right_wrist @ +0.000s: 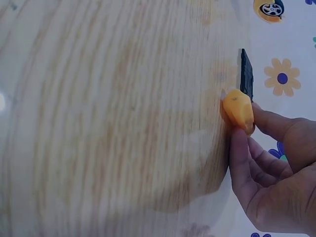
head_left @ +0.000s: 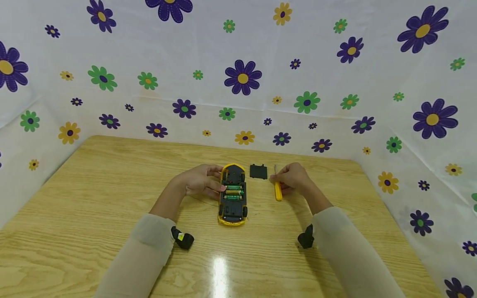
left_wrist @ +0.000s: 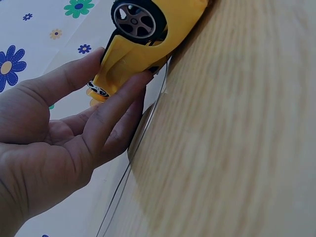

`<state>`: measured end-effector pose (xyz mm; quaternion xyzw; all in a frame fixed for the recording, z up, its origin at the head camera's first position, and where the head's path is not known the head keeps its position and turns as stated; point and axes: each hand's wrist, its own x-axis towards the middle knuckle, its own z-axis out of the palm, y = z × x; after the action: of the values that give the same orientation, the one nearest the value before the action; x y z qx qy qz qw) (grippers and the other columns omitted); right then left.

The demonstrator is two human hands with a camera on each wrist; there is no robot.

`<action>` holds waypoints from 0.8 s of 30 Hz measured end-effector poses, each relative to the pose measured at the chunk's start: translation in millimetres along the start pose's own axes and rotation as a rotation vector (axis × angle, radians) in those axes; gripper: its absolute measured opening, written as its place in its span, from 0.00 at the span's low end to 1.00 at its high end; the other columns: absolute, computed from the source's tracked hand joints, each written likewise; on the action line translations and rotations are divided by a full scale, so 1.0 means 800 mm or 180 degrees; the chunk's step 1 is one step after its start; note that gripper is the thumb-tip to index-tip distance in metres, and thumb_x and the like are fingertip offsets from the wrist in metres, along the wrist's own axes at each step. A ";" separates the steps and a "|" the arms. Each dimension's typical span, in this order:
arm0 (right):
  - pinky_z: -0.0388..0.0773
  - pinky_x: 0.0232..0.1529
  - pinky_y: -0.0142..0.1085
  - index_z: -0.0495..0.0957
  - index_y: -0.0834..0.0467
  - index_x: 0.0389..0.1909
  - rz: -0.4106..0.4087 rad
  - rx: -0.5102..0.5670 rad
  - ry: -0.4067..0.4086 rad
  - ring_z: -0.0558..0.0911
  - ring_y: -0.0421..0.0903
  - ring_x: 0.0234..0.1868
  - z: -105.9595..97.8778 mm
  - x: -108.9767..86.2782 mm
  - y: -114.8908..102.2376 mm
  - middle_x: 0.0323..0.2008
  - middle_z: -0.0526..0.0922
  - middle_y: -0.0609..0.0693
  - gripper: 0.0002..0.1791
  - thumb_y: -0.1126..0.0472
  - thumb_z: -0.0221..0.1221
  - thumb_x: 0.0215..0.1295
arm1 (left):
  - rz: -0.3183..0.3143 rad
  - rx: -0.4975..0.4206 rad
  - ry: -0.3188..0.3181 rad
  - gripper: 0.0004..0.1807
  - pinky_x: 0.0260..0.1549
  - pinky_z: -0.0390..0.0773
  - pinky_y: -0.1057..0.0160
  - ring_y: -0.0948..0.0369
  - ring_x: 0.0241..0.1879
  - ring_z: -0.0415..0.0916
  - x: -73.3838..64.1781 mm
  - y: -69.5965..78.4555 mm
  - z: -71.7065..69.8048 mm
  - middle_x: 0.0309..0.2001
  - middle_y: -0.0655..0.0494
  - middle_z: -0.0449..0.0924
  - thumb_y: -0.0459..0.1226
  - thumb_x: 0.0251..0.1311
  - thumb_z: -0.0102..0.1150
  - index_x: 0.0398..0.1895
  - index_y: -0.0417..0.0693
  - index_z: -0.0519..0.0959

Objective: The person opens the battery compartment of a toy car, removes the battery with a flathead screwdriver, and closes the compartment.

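- Resting with straight fingers against the yellow toy car (head_left: 232,194), the left hand (head_left: 197,181) touches its side without gripping.
- Lying upside down just beside those fingers, the car shows green batteries (head_left: 234,192) in its open underside.
- Pinching a yellow-handled screwdriver (head_left: 277,189), the right hand (head_left: 293,178) sits well apart from the car.
- Near that hand's fingertips, toward the car, a black cover (head_left: 258,171) lies flat on the wooden table (head_left: 93,198).

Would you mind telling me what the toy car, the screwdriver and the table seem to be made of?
Toy car: apparently glossy yellow moulded plastic with a matte black underside. Screwdriver: smooth yellow handle, probably plastic; thin grey shaft, likely metal. Table: wood or wood-look laminate, with grain lines and a shiny reflection of light.
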<state>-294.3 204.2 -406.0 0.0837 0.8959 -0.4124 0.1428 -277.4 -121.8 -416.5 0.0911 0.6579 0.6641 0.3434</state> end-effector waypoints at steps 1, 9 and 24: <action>0.89 0.33 0.38 0.82 0.65 0.41 -0.0004 -0.0008 -0.0005 0.82 0.46 0.27 0.000 0.000 0.000 0.32 0.80 0.55 0.16 0.54 0.69 0.67 | 0.0001 -0.0006 0.0004 0.40 0.52 0.85 0.47 0.46 0.55 0.79 0.000 0.000 0.000 0.67 0.37 0.63 0.22 0.62 0.64 0.76 0.40 0.59; 0.88 0.32 0.37 0.80 0.64 0.45 0.0029 -0.0111 -0.0005 0.81 0.46 0.26 -0.005 -0.002 -0.004 0.34 0.79 0.56 0.17 0.54 0.68 0.69 | -0.0026 -0.0060 0.0028 0.43 0.53 0.85 0.47 0.45 0.57 0.78 0.000 -0.001 -0.001 0.70 0.38 0.61 0.21 0.62 0.65 0.78 0.41 0.57; 0.89 0.32 0.39 0.80 0.61 0.44 -0.0650 -0.0484 -0.0183 0.81 0.50 0.31 -0.003 -0.020 -0.024 0.38 0.82 0.58 0.15 0.53 0.68 0.69 | 0.0003 -0.0025 0.0004 0.42 0.53 0.85 0.47 0.45 0.57 0.78 0.000 -0.001 -0.001 0.69 0.37 0.61 0.22 0.62 0.65 0.77 0.41 0.58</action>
<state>-284.7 193.2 -385.0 -0.0308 0.9239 -0.3579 0.1316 -277.5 -122.5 -417.6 0.0896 0.6554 0.6668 0.3431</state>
